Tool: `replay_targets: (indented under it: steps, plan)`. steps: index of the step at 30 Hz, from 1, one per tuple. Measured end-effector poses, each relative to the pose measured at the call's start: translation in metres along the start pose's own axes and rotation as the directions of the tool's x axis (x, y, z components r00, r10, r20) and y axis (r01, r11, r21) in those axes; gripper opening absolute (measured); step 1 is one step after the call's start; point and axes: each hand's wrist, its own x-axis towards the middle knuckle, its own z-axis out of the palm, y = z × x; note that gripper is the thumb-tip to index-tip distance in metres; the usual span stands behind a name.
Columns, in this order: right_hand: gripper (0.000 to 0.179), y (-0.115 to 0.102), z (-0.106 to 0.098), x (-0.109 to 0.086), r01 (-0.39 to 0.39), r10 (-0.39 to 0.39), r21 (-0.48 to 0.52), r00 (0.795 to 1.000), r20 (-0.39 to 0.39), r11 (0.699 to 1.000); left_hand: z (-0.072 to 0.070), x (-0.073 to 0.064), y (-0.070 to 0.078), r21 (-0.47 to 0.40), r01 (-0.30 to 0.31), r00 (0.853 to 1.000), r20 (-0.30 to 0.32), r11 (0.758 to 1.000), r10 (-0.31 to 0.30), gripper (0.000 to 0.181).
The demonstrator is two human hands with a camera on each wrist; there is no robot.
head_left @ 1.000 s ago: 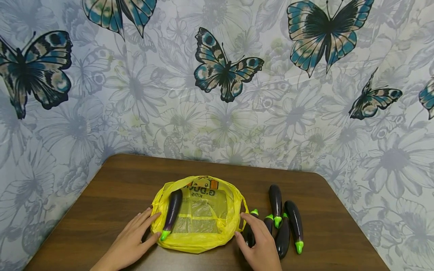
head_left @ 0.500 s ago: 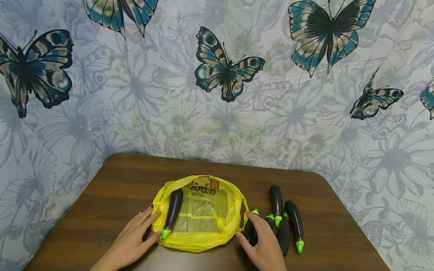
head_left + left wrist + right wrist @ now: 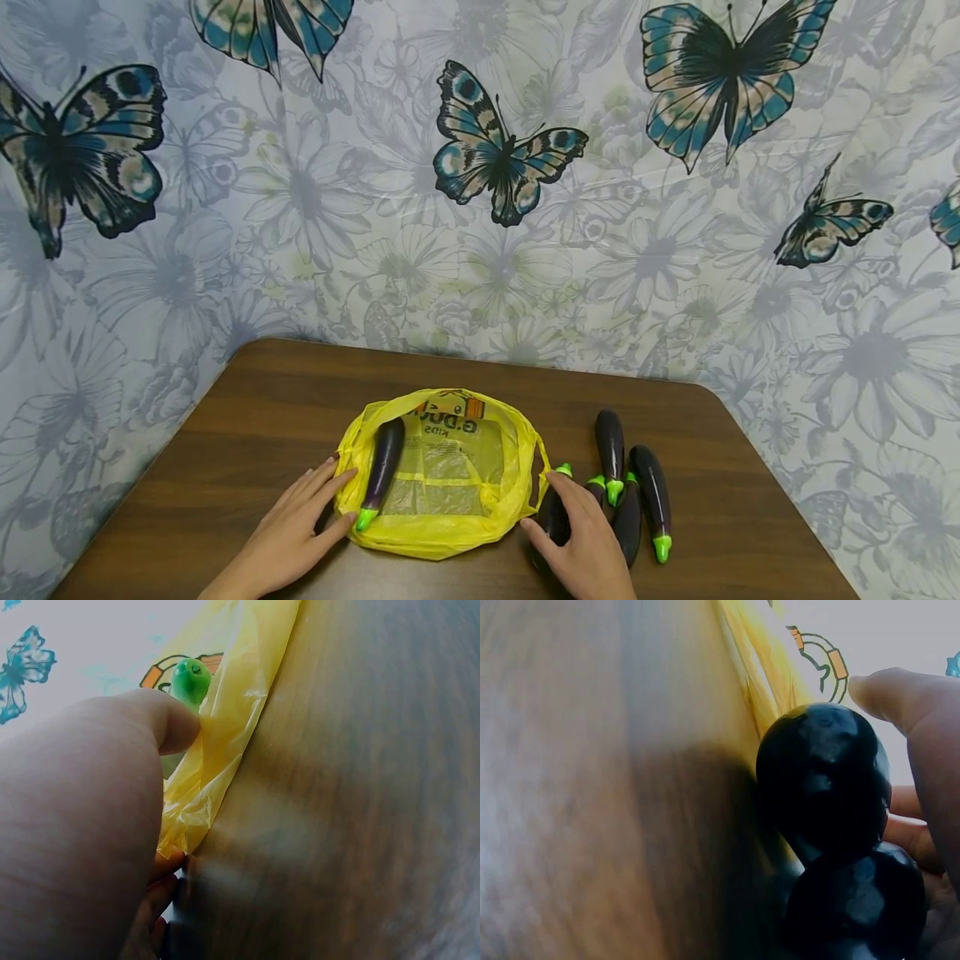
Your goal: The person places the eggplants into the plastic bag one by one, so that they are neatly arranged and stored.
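My left hand (image 3: 300,521) rests with relaxed fingers at the left edge of a yellow plastic bag (image 3: 435,537), its thumb (image 3: 176,727) and fingertips at the rim. The bag lies with its mouth spread open toward me. One dark purple eggplant (image 3: 384,462) with a green stem end leans inside at the left. My right hand (image 3: 581,542) hovers low over another eggplant (image 3: 553,521) right of the bag, thumb and fingers spread on either side of it. In the right wrist view, that eggplant (image 3: 821,776) sits against the fingers, and the thumb (image 3: 885,690) is raised apart from it.
Several more eggplants lie right of the bag: one at the back (image 3: 609,450), one outermost (image 3: 651,500), and others partly hidden by the right hand. The brown wooden table (image 3: 225,467) meets a butterfly-patterned wall covering (image 3: 480,292) at its far edge.
My right hand has shifted slightly right, away from the bag, over the nearest eggplant, more of which now shows. The left hand and the bag have stayed in place.
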Motion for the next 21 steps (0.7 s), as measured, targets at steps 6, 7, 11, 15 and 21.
replay_targets:
  steps: [6, 7, 11, 15, 21]
  plan:
    - [0.083, 0.0001, 0.0023, 0.0004, 0.004, -0.002, -0.039, 0.999, 0.045, 0.999, 0.0008, 0.0001, -0.0008, 0.005, -0.009, 1.0, -0.008, 1.0, 0.009, 0.059]
    - [0.085, 0.0002, 0.0026, 0.0006, 0.007, -0.005, -0.044, 0.999, 0.051, 0.999, 0.0009, 0.0001, -0.0008, 0.006, -0.011, 1.0, -0.01, 1.0, 0.011, 0.059]
    - [0.091, 0.0021, 0.0031, 0.0011, 0.033, -0.029, -0.056, 0.997, 0.07, 0.998, 0.0008, 0.0005, -0.0007, 0.006, -0.012, 1.0, -0.014, 1.0, 0.013, 0.059]
    - [0.094, 0.0043, 0.0032, 0.0011, 0.061, -0.056, -0.065, 0.996, 0.076, 0.996, 0.0009, 0.0004, -0.0008, 0.007, -0.012, 1.0, -0.015, 1.0, 0.012, 0.058]
    - [0.103, 0.0054, 0.0034, 0.0011, 0.057, -0.051, -0.078, 0.996, 0.075, 0.995, 0.0011, 0.0001, -0.0009, 0.006, -0.011, 1.0, -0.011, 1.0, 0.011, 0.059]
